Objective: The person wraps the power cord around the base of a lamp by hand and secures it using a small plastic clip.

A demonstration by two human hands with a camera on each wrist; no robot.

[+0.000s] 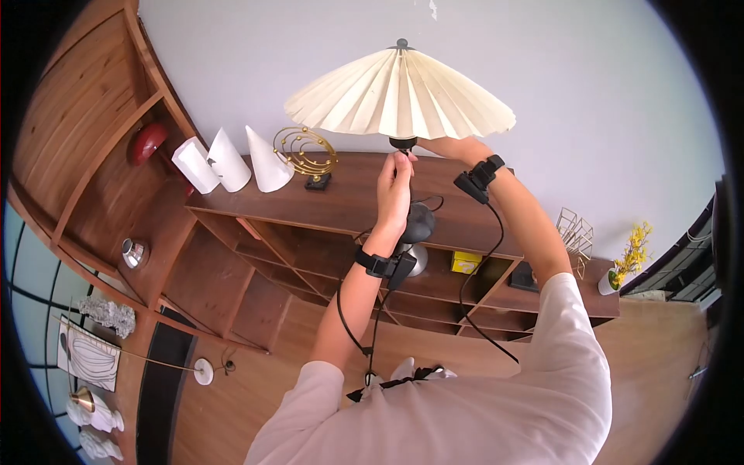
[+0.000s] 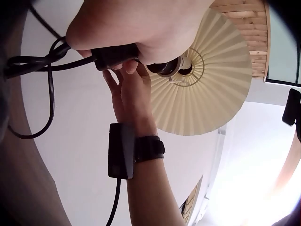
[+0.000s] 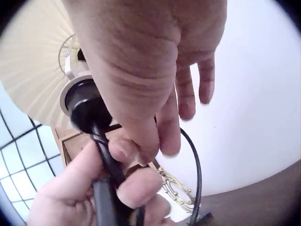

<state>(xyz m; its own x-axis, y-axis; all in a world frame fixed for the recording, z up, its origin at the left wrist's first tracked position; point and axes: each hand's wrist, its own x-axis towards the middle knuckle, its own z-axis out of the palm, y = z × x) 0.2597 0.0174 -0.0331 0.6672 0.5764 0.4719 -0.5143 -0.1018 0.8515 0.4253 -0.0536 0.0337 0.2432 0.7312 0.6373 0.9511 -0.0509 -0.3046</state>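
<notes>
A table lamp with a pleated cream lampshade (image 1: 399, 93) is held up in front of the person. My left hand (image 1: 394, 198) grips its thin black stem (image 3: 107, 155) just below the black socket (image 3: 87, 106), together with a black block-shaped piece (image 2: 115, 55) that has a cord on it. At the socket, my right hand (image 3: 136, 80) pinches the black cord (image 3: 195, 160) between thumb and forefinger, the other fingers hanging loose. The cord is looped around the stem there. Below the left hand shows a dark rounded piece (image 1: 419, 223).
Behind the lamp runs a brown shelf unit (image 1: 360, 182). White paper-like cones (image 1: 269, 167) and a gold ring ornament (image 1: 306, 151) stand on top to the left. Farther right are a wire ornament (image 1: 573, 232) and yellow flowers (image 1: 637, 246). A yellow box (image 1: 465, 262) sits inside.
</notes>
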